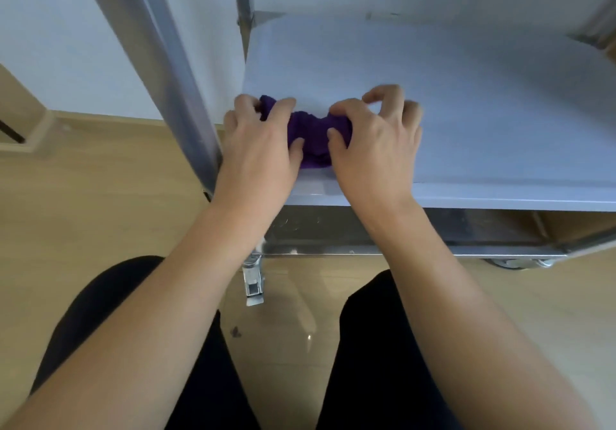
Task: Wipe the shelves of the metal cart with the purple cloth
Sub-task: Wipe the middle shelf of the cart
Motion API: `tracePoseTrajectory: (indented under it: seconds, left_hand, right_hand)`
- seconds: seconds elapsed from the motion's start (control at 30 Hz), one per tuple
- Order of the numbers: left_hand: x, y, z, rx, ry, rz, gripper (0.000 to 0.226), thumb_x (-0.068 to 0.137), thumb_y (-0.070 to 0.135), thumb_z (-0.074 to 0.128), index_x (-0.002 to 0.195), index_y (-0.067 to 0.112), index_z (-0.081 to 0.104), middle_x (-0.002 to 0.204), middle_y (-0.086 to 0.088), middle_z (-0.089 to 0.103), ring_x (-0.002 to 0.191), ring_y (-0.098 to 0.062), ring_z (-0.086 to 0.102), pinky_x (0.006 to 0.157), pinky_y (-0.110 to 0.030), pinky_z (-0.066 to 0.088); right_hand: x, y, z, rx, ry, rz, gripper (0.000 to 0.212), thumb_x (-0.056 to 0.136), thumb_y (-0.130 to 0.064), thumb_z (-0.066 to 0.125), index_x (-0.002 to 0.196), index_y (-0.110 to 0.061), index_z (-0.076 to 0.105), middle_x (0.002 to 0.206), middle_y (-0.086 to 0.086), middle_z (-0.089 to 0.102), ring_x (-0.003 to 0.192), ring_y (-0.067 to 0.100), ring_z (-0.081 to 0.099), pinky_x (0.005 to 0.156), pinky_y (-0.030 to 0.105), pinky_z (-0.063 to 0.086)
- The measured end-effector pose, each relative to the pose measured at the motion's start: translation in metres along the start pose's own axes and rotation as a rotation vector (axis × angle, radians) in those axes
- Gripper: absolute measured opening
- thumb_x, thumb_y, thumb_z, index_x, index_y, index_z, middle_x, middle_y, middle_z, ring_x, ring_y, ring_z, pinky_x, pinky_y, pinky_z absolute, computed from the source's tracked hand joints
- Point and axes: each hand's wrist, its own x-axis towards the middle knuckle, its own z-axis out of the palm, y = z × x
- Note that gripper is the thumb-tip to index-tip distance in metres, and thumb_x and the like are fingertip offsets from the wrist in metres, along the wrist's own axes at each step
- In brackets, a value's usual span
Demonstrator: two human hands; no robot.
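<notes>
Bunched soft purple cloth [311,136] on pale grey metal cart shelf [466,103]: light, limp, likely crumples. Gripped at both ends by left hand [263,136], right hand [376,136].

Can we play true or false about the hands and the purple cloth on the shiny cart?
1. The left hand and the right hand both hold the crumpled purple cloth. True.
2. The cloth is inside a bucket. False: it lies on the flat grey metal cart shelf.
3. The cloth is near the shelf's front left corner. True.
4. The cloth is spread out flat. False: it is bunched up between the two hands.
</notes>
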Motion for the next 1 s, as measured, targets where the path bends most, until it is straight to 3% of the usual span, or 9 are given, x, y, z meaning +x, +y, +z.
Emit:
tracePoseTrajectory:
  seconds: [0.1,0.2,0.3,0.4,0.47,0.7,0.8,1.0]
  left_hand:
    - [-0.011,-0.004,0.013,-0.006,0.014,-0.002,0.046,0.096,0.024,0.053,0.137,0.003,0.046,0.141,-0.022,0.036,0.125,-0.039,0.044,0.102,-0.045,0.044]
    - [-0.016,-0.007,0.020,0.015,-0.021,0.012,0.044,0.101,0.022,0.042,0.138,-0.002,0.042,0.148,-0.024,0.030,0.129,-0.039,0.043,0.101,-0.046,0.045]
    - [-0.015,-0.008,0.020,-0.034,-0.014,0.010,0.045,0.100,0.013,0.043,0.141,-0.004,0.038,0.151,-0.025,0.029,0.133,-0.038,0.041,0.108,-0.042,0.040]
    - [-0.017,-0.007,0.016,-0.102,-0.010,-0.013,0.049,0.097,0.006,0.045,0.143,-0.005,0.033,0.152,-0.025,0.027,0.134,-0.036,0.042,0.109,-0.038,0.039]
    - [-0.018,-0.008,0.015,-0.087,-0.014,-0.010,0.053,0.096,0.003,0.047,0.145,-0.005,0.029,0.153,-0.025,0.026,0.135,-0.035,0.040,0.108,-0.037,0.039]
    - [-0.014,-0.008,0.019,-0.024,-0.055,-0.035,0.075,0.088,-0.008,0.051,0.149,-0.006,0.007,0.156,-0.028,0.013,0.140,-0.037,0.031,0.108,-0.041,0.041]
    - [-0.014,-0.009,0.020,-0.019,-0.033,-0.021,0.073,0.085,-0.013,0.048,0.147,-0.009,0.010,0.154,-0.030,0.018,0.143,-0.037,0.026,0.112,-0.041,0.036]
    - [-0.010,-0.010,0.026,-0.015,-0.009,-0.038,0.068,0.083,-0.013,0.051,0.144,-0.013,0.020,0.149,-0.033,0.026,0.141,-0.040,0.029,0.111,-0.044,0.036]
  right_hand:
    - [-0.006,-0.001,-0.003,0.001,-0.001,-0.158,0.038,0.086,-0.010,0.049,0.114,-0.024,0.069,0.139,0.010,0.050,0.128,0.039,0.043,0.092,0.046,0.044]
    - [-0.016,-0.004,0.009,0.060,-0.202,-0.300,0.050,0.092,-0.022,0.030,0.131,-0.026,0.061,0.144,0.008,0.051,0.132,0.045,0.042,0.104,0.059,0.038]
    - [-0.024,-0.004,0.020,-0.042,-0.289,-0.258,0.049,0.099,-0.029,0.029,0.144,-0.030,0.046,0.150,0.003,0.046,0.140,0.053,0.026,0.112,0.069,0.020]
    - [-0.023,-0.012,0.020,-0.106,-0.319,-0.226,0.050,0.101,-0.040,0.019,0.149,-0.040,0.034,0.156,-0.002,0.037,0.142,0.054,0.015,0.111,0.069,0.015]
    - [-0.018,-0.018,0.022,-0.157,-0.359,-0.207,0.048,0.102,-0.045,0.023,0.150,-0.047,0.026,0.160,-0.005,0.028,0.143,0.055,0.009,0.112,0.070,0.010]
    - [0.042,-0.022,0.048,-0.081,-0.501,-0.079,0.043,0.105,-0.042,0.025,0.148,-0.051,0.023,0.162,-0.011,0.016,0.145,0.050,-0.003,0.113,0.069,-0.002]
    - [0.071,-0.025,0.058,-0.064,-0.522,-0.092,0.042,0.105,-0.038,0.027,0.146,-0.048,0.029,0.158,-0.011,0.024,0.143,0.049,0.006,0.113,0.070,0.001]
    - [0.067,-0.012,0.061,-0.004,-0.424,-0.198,0.038,0.099,-0.026,0.037,0.132,-0.041,0.048,0.127,-0.009,0.050,0.119,0.040,0.041,0.107,0.058,0.030]
